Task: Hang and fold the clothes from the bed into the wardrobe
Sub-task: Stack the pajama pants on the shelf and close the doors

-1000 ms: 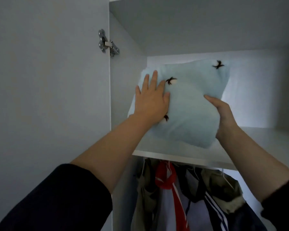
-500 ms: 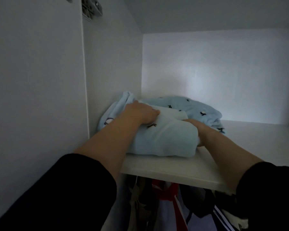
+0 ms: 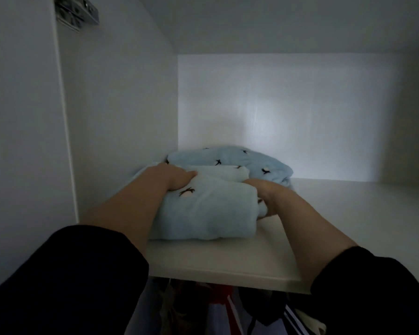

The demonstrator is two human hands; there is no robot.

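**Bundle landed on shelf, hands not yet off**

- Change noted: a second ago the bundle (image 3: 203,209) was held up on edge in the wardrobe opening, above the shelf (image 3: 228,262). By half a second ago it had been laid flat, and it lies the same way now, with little shift since. The view has been brought closer and higher, level with the shelf.
- Position: the bundle is set at the shelf's left side, close to the left wall and a little back from the front edge. Its far side touches a second garment (image 3: 240,163) of the same cloth, heaped toward the back-left corner.
- Left hand (image 3: 177,177): laid on top of the bundle, fingers curled down into the crease between the upper roll and the lower fold, gripping.
- Right hand (image 3: 264,197): placed at the bundle's right end, fingers tucked in under the fabric, gripping there; fingertips not seen.
- Meaning for the task, as judged: this fold-and-shelve item is nearly done. Only release remains, perhaps with a push further back. More clothes may wait on the bed, which is out of view.
- Look of the bundle: pale blue, soft and fleecy, folded into a thick rounded pad, with small dark printed motifs scattered on it. The front fold is smooth and the shape holds.
- Below the shelf's front edge, hung clothes (image 3: 223,308) are glimpsed, dim.
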